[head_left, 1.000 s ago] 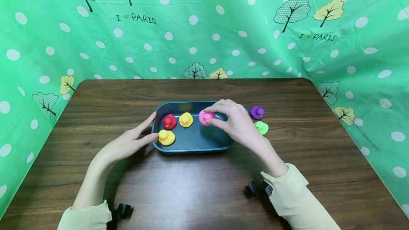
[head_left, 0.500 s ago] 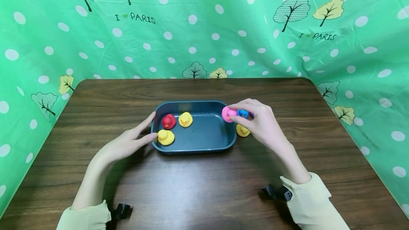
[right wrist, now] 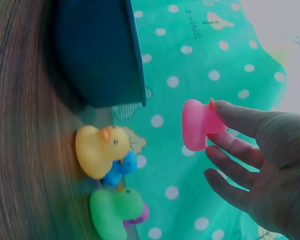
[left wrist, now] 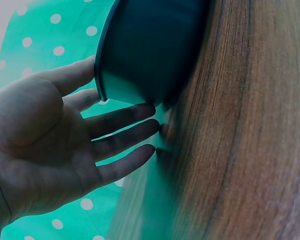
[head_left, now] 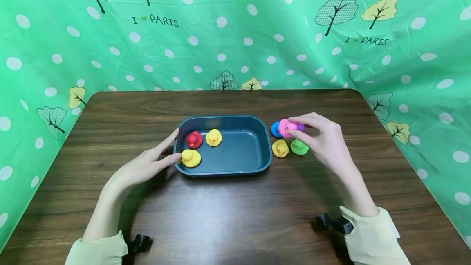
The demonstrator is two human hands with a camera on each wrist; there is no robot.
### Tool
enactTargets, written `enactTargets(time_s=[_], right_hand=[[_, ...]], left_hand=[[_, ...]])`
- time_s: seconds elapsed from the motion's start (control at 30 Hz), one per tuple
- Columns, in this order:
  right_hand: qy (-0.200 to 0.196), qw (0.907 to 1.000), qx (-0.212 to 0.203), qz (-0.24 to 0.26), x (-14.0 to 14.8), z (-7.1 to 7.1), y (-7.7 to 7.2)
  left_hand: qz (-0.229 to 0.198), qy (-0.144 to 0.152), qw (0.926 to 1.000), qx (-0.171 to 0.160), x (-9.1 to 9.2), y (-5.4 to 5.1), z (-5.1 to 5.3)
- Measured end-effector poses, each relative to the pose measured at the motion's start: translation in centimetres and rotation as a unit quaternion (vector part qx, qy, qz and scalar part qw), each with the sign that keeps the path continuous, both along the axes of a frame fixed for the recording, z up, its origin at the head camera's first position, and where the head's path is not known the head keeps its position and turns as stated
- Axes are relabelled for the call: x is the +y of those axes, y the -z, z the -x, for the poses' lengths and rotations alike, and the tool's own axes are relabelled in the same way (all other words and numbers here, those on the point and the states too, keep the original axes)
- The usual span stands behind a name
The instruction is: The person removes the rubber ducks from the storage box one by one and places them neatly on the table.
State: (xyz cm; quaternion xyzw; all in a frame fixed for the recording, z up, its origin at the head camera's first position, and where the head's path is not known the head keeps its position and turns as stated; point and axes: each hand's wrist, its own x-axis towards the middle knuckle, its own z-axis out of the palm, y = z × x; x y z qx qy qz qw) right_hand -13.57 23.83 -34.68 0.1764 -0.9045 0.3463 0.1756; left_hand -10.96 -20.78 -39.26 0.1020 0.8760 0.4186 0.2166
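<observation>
My right hand (head_left: 325, 140) pinches a pink rubber duck (head_left: 284, 128) between thumb and fingers, to the right of the blue tray (head_left: 235, 171). In the right wrist view the pink duck (right wrist: 194, 125) hangs above the table. Beneath and around it are a blue duck (head_left: 275, 129), a purple duck (head_left: 301, 127), an orange-yellow duck (head_left: 280, 149) and a green duck (head_left: 299, 147). Fairly straight fingers of my left hand (head_left: 145, 165) touch the tray's left end. Inside the tray's left half sit a red duck (head_left: 194, 139) and two yellow ducks, one behind (head_left: 214, 138) and one in front (head_left: 191, 158).
The dark wooden table (head_left: 228, 212) extends around the tray on all sides. Behind it hangs a green dotted cloth (head_left: 235, 32). A small black device (head_left: 333, 223) sits at the right cuff, and another (head_left: 140, 243) at the left cuff.
My right hand has carried the pink duck from over the tray, past its right rim, to above the ducks on the table. The left hand has stayed at the tray's left end.
</observation>
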Motion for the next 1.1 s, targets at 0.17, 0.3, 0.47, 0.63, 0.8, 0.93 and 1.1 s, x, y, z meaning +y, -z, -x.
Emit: enactTargets(time_s=[0.17, 0.3, 0.47, 0.63, 0.8, 0.93, 1.1], right_hand=[[0.017, 0.9998, -0.004, 0.004, 1.2, -0.2, 0.1], [0.030, 0.9996, 0.003, 0.003, 2.0, -0.1, 0.2], [0.045, 0.9989, 0.015, -0.002, 3.1, -0.1, 0.3], [0.055, 0.9980, 0.030, -0.012, 3.9, 0.1, 0.2], [0.062, 0.9975, 0.028, -0.020, 4.6, 0.1, 0.0], [0.070, 0.9972, 0.010, -0.025, 5.2, 0.1, 0.1], [0.082, 0.9962, -0.009, -0.028, 5.9, 0.2, 0.2]], left_hand=[[-0.002, 0.002, 1.0000, 0.004, -0.1, 0.0, 0.0], [-0.002, 0.001, 1.0000, 0.004, -0.1, 0.0, 0.0], [0.000, 0.000, 1.0000, 0.001, 0.0, 0.1, 0.0], [-0.001, -0.002, 1.0000, 0.001, 0.0, 0.1, 0.0], [-0.001, 0.003, 1.0000, 0.004, 0.0, 0.0, -0.1], [-0.001, 0.002, 1.0000, 0.005, -0.1, 0.0, -0.1], [0.003, 0.003, 1.0000, 0.006, -0.1, 0.0, 0.0]])
